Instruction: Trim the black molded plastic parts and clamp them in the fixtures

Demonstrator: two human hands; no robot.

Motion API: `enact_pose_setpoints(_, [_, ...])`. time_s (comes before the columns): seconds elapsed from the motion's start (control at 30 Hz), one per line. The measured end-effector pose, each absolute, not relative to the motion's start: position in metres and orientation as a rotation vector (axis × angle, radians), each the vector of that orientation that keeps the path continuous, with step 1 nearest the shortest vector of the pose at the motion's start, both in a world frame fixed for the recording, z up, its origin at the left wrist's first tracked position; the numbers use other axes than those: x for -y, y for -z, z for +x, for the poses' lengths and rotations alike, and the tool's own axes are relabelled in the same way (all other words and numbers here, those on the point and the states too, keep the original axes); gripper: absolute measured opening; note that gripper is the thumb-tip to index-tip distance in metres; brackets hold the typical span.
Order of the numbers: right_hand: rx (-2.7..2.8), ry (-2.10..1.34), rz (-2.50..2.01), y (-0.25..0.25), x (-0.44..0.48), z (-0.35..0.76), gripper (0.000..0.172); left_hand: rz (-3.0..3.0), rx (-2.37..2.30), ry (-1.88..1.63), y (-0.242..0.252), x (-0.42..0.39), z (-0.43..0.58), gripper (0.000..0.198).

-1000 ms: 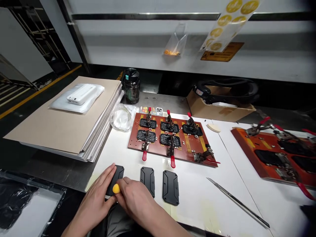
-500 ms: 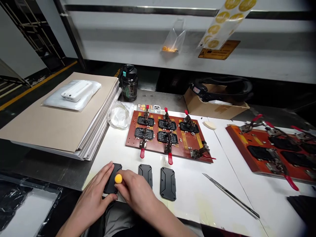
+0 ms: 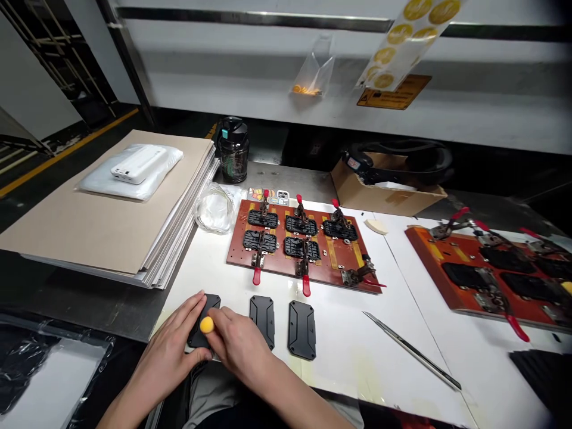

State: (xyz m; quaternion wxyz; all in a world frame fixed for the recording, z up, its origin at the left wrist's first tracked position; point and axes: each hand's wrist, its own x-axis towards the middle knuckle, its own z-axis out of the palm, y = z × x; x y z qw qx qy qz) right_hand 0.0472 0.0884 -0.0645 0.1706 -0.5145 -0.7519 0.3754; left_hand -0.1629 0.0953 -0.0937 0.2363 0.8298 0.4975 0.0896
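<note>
Lying near the worker's edge of the white work surface (image 3: pixel 339 351), the leftmost black plate (image 3: pixel 199 333) is partly covered by two hands. The left hand (image 3: pixel 167 348) rests along its side, fingers outstretched and thumb spread. The right hand (image 3: pixel 241 339) is curled tightly round a yellow-ended tool (image 3: pixel 207 325), held above the plate; I can't make out its far end. Just right sit a middle plate (image 3: pixel 263 319) and a right-hand plate (image 3: pixel 302 330), then a slim metal tool (image 3: pixel 411 350). Beyond them, a red-brown board (image 3: pixel 235 255) carries red-handled clamps (image 3: pixel 305 285) and black ribbed pieces (image 3: pixel 301 225). Farther back stand a dark bottle (image 3: pixel 233 152) and an open carton (image 3: pixel 384 199).
</note>
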Motion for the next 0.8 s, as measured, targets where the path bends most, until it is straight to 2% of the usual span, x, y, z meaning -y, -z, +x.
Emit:
enact_pose_setpoints(0.1, [2.238, -1.187, -1.329, 0.054, -0.089, 0.057, 0.009, 2.288, -1.359, -0.238, 0.093, -0.095, -0.163, 0.085])
enact_pose_setpoints(0.2, [2.151, -1.165, -1.377, 0.052, -0.091, 0.062, 0.004, 2.293, -1.359, -0.256, 0.092, -0.095, -0.163, 0.085])
enact_pose_setpoints(0.3, [2.056, -1.096, -1.438, 0.059, -0.091, 0.054, 0.008, 2.289, -1.358, -0.279, 0.092, -0.094, -0.164, 0.085])
enact_pose_setpoints(0.5, [2.208, -1.191, -1.368, 0.05, -0.082, 0.055, 0.007, 2.315, -1.349, -0.23, 0.092, -0.095, -0.163, 0.084])
enact_pose_setpoints(0.8, [2.064, -0.891, -1.613, 0.066, -0.111, 0.051, 0.014, 2.323, -1.341, -0.226, 0.089, -0.094, -0.164, 0.08])
